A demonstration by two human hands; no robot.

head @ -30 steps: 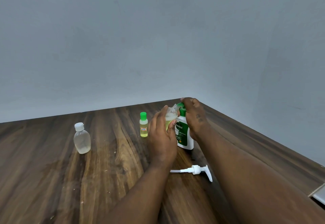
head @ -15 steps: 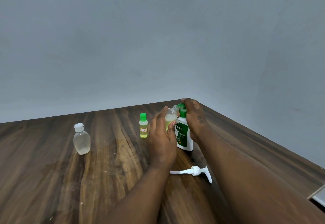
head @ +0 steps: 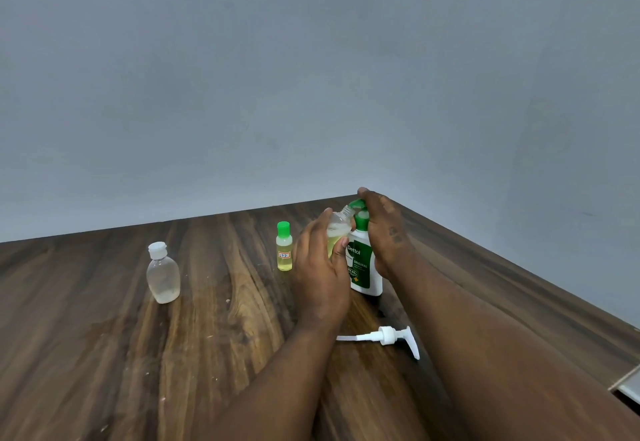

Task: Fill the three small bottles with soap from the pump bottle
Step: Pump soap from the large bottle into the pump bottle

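My left hand (head: 320,267) grips a small clear bottle (head: 337,229) partly filled with yellowish soap. Its open neck tilts to the right. My right hand (head: 386,229) pinches a green cap (head: 356,203) right at that neck. Just behind the hands, the white and green Dettol soap bottle (head: 363,267) stands upright with its pump off. The white pump head (head: 388,336) lies flat on the table in front of it. A small green-capped bottle (head: 284,250) of yellow soap stands to the left. Farther left stands a clear bottle with a white cap (head: 162,274), holding a little liquid at the bottom.
All of it sits on a dark wooden table (head: 104,354) set into a corner of grey walls. The table's right edge (head: 519,281) runs diagonally toward me. A pale object (head: 628,385) shows at the far right edge.
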